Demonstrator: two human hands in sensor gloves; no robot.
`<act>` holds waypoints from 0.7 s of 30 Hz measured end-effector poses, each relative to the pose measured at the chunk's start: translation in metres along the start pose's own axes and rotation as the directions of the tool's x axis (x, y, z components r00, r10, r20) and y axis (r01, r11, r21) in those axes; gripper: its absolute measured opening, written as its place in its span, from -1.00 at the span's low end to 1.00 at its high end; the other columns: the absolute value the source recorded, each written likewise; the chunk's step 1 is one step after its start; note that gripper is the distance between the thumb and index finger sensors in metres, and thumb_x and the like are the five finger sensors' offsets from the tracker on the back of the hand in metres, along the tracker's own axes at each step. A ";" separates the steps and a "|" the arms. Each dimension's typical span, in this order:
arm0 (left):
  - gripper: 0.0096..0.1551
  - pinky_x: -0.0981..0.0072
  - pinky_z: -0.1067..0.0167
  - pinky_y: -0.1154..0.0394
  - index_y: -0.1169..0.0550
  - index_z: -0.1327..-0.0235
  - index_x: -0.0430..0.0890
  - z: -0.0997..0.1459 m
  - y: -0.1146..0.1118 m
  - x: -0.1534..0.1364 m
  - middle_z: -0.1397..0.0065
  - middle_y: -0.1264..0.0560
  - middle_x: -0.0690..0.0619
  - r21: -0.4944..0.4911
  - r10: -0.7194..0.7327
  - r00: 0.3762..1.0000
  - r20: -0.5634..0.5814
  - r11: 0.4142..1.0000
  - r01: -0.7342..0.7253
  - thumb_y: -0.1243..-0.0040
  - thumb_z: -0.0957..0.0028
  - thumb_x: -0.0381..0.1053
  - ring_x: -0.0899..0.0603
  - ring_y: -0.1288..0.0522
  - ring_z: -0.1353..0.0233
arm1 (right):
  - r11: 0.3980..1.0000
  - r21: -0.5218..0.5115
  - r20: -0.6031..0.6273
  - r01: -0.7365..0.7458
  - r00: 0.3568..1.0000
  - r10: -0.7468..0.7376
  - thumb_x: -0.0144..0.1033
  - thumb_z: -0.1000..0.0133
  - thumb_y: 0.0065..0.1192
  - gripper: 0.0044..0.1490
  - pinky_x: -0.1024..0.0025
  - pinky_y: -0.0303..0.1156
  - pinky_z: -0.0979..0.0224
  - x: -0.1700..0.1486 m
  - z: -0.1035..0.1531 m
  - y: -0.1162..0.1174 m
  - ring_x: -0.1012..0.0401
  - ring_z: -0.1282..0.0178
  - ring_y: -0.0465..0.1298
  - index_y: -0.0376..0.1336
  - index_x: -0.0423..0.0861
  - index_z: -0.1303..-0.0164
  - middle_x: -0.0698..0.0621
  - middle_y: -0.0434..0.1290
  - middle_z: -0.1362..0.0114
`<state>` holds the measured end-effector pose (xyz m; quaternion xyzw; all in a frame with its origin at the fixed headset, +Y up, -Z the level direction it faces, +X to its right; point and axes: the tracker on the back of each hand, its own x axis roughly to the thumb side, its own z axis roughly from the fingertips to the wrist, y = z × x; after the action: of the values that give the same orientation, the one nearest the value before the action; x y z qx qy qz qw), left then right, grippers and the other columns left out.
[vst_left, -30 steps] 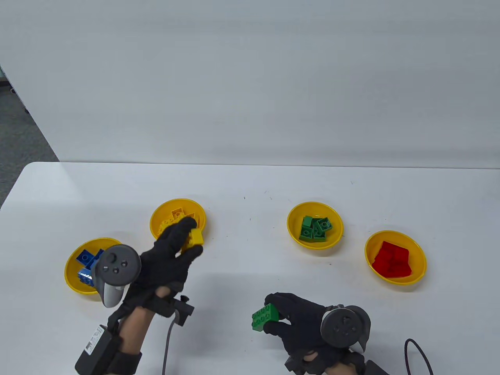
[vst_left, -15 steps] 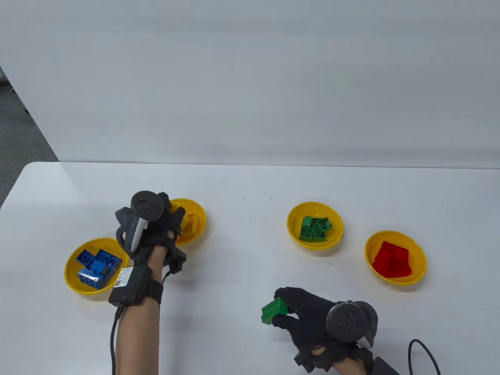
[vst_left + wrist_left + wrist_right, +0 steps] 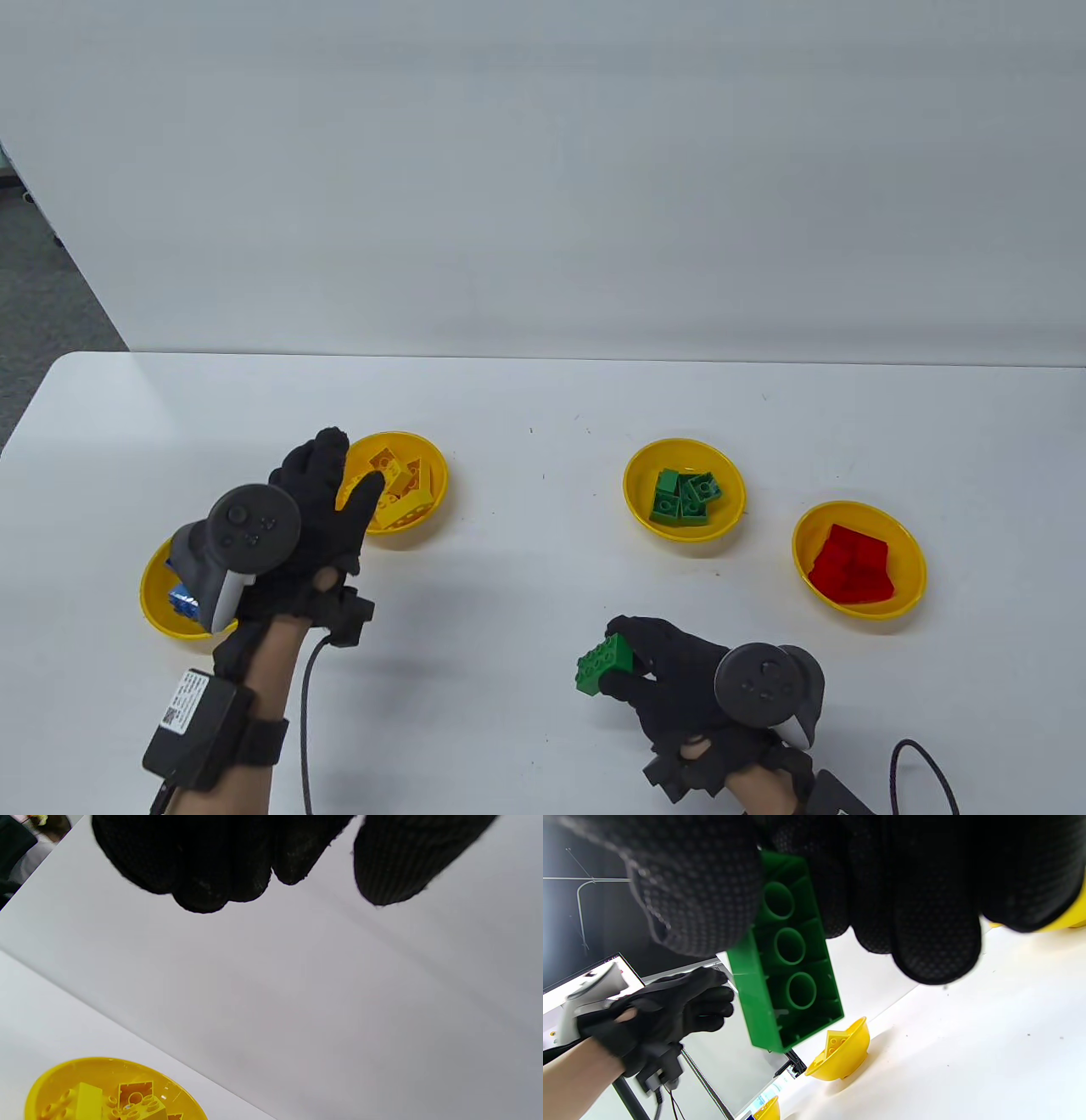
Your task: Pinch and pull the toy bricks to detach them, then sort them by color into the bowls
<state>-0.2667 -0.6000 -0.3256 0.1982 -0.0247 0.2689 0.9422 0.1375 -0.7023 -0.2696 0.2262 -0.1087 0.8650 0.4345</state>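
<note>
Between one second ago and now a yellow brick, then pinched by the left hand [image 3: 318, 518], was carried over the bowl of yellow bricks [image 3: 437, 480] and let go. It is no longer seen in the glove. The left hand's fingers [image 3: 203, 866] are extended and relaxed with nothing between them, as confirmed in the left wrist view, and the hand has been drawn back toward the near side of that bowl. It now partly covers the bowl of blue bricks [image 3: 157, 598].

The yellow drop is judged complete.

The green brick [image 3: 604, 663], an eight-stud piece, is pinched between thumb and fingers of the right hand [image 3: 687, 688], above the table [image 3: 543, 399] at the near centre. Its hollow underside with three tubes is shown in the right wrist view. Over the same second it has been raised and shifted slightly toward the far right.

No assembled bricks are seen on the table. The green brick appears to be the last loose piece.

The bowl of green bricks [image 3: 636, 509] lies beyond the right hand, well apart from it; the bowl of red bricks [image 3: 912, 577] is further right. The next step is judged to be carrying the green brick to the green bowl and not the neighbouring red one.
</note>
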 end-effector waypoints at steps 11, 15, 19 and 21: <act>-0.21 -0.37 -0.32 -0.42 -0.44 -0.50 -0.04 0.055 -0.036 -0.035 -0.56 -0.42 -0.28 -0.184 -0.051 0.998 0.048 0.981 0.059 -0.33 -0.05 0.27 -0.45 -0.47 -0.44 | 0.986 -0.139 -0.180 -0.092 0.981 0.066 -0.23 0.19 0.51 -0.20 -0.37 0.45 -0.13 -0.022 -0.029 -0.043 -0.28 -0.16 0.57 0.40 -0.35 -0.21 -0.41 0.41 -0.38; -0.21 -0.37 -0.31 -0.43 -0.45 -0.49 -0.05 0.059 -0.039 -0.044 -0.55 -0.43 -0.28 -0.219 -0.085 0.995 0.057 0.971 0.096 -0.34 -0.04 0.27 -0.45 -0.48 -0.44 | 0.961 -0.189 -0.258 -0.204 0.954 0.151 -0.30 0.18 0.49 -0.19 -0.42 0.37 -0.20 -0.030 -0.069 -0.076 -0.32 -0.26 0.49 0.34 -0.35 -0.27 -0.41 0.32 -0.44; -0.21 -0.37 -0.32 -0.43 -0.45 -0.49 -0.05 0.059 -0.037 -0.046 -0.55 -0.43 -0.28 -0.234 -0.085 0.995 0.055 0.968 0.096 -0.33 -0.04 0.27 -0.45 -0.48 -0.44 | 0.937 0.029 -0.378 -0.349 0.864 0.333 -0.28 0.14 0.44 -0.19 -0.48 0.25 -0.28 -0.046 -0.113 -0.076 -0.38 -0.39 0.34 0.31 -0.31 -0.32 -0.45 0.15 -0.54; -0.22 -0.37 -0.31 -0.43 -0.46 -0.49 -0.05 0.061 -0.034 -0.045 -0.55 -0.43 -0.28 -0.223 -0.082 0.995 0.053 0.971 0.091 -0.33 -0.04 0.27 -0.45 -0.49 -0.43 | 0.895 0.144 -0.404 -0.421 0.801 0.442 -0.24 0.12 0.42 -0.19 -0.50 0.19 -0.31 -0.057 -0.132 -0.068 -0.40 -0.45 0.25 0.30 -0.28 -0.34 -0.46 0.04 -0.57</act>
<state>-0.2846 -0.6721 -0.2887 0.0970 -0.0668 0.2187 0.9687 0.1823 -0.6513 -0.4129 0.0108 -0.0391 0.9714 0.2338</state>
